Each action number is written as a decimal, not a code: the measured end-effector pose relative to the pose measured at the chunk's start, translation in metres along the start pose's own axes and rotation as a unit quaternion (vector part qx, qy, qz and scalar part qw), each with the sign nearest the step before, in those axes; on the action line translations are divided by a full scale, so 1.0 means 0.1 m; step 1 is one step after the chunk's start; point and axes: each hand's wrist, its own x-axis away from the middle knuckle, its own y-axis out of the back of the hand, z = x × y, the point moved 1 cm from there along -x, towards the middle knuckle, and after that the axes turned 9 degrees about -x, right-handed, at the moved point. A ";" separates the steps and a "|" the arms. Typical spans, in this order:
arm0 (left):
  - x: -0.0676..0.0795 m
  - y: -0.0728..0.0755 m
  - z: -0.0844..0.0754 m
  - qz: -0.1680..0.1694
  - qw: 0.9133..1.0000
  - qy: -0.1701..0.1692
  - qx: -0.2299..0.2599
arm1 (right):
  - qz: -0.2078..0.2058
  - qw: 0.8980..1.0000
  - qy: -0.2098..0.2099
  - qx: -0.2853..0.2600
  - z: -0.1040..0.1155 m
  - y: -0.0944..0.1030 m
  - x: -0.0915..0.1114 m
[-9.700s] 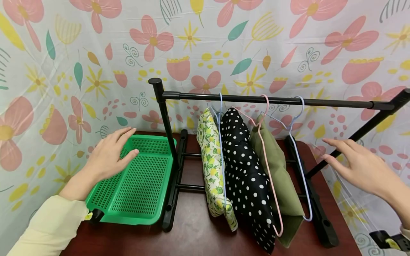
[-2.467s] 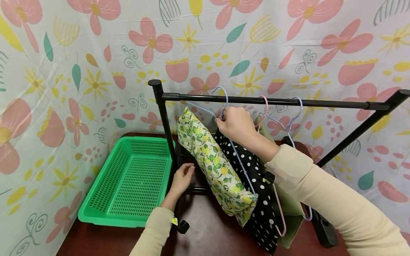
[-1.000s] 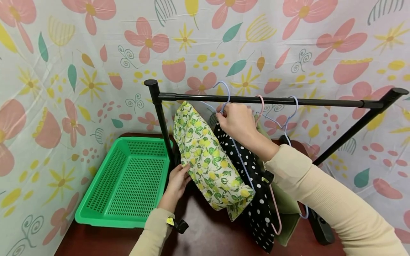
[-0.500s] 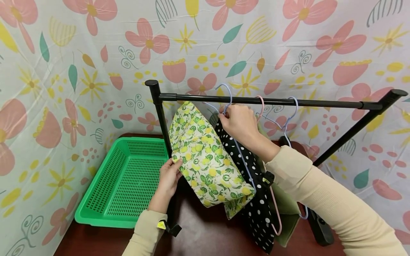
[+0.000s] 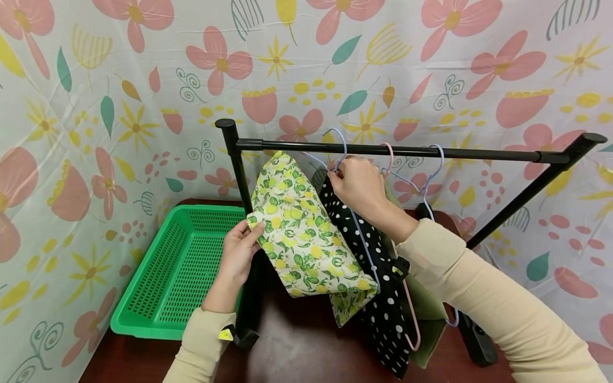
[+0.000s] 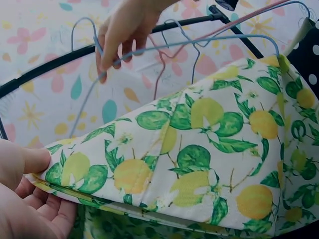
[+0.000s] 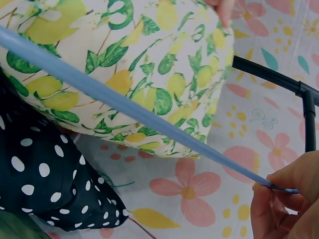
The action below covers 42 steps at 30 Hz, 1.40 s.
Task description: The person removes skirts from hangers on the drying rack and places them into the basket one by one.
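A lemon-print cushion cover (image 5: pixel 306 234) hangs folded over a blue hanger (image 7: pixel 149 119), whose hook is over the black rail. My left hand (image 5: pixel 238 252) pinches the cover's left edge between thumb and fingers, drawing it out to the left. In the left wrist view the cover's edge (image 6: pixel 124 206) shows two layers slightly parted. My right hand (image 5: pixel 360 183) grips the blue hanger at its neck, just under the rail; the right wrist view shows thumb and fingers pinching it. Behind the right forearm hangs a black polka-dot cloth (image 5: pixel 390 324), partly hidden.
The black rack's rail (image 5: pixel 488 154) spans above, on two uprights. A pink hanger (image 5: pixel 414 314) and an olive-green cloth (image 5: pixel 426 324) are to the right, with another blue hanger (image 5: pixel 439 159) beyond. A green basket (image 5: pixel 158 266) stands left on the dark red table (image 5: pixel 297 351).
My right hand took hold of the blue hanger's neck. The left hand took the lemon-print cover's edge and pulled it left and up, spreading it; earlier both hands were apart from the cloths.
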 end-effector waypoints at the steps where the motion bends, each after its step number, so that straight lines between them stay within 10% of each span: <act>1: 0.00 0.00 -0.03 0.004 1.000 -0.006 -0.006 | 0.001 1.000 0.000 0.001 0.00 0.00 0.00; 24: 0.15 0.09 -0.74 -0.005 0.988 -0.131 -0.086 | 0.018 1.000 0.002 0.008 0.01 0.00 0.01; 42: 0.20 0.40 -0.87 -0.041 0.981 -0.164 -0.092 | 0.021 1.000 0.000 0.001 0.00 -0.02 0.00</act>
